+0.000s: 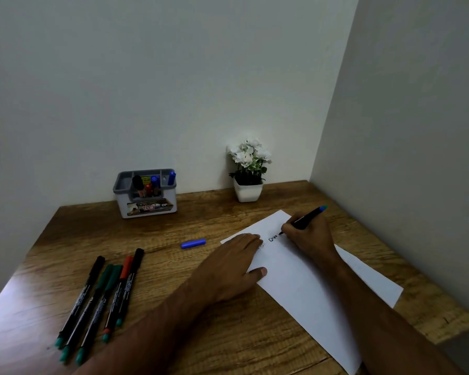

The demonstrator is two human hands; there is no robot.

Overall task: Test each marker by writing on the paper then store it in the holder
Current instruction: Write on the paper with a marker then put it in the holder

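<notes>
Gripping marker [305,220], right hand [309,236] writes "Diva" on paper [309,288]; left hand [232,269] flat on it

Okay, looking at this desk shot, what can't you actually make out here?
Head view:
- Writing on the paper: too small, partly covered by the left hand.
- Marker tip colour: too small; right hand hides the barrel.
- Holder contents: lower parts hidden by its walls.
- Paper's near corner: cut off by the frame edge.

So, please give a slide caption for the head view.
Right hand tests marker on paper; left hand steadies it.
</notes>
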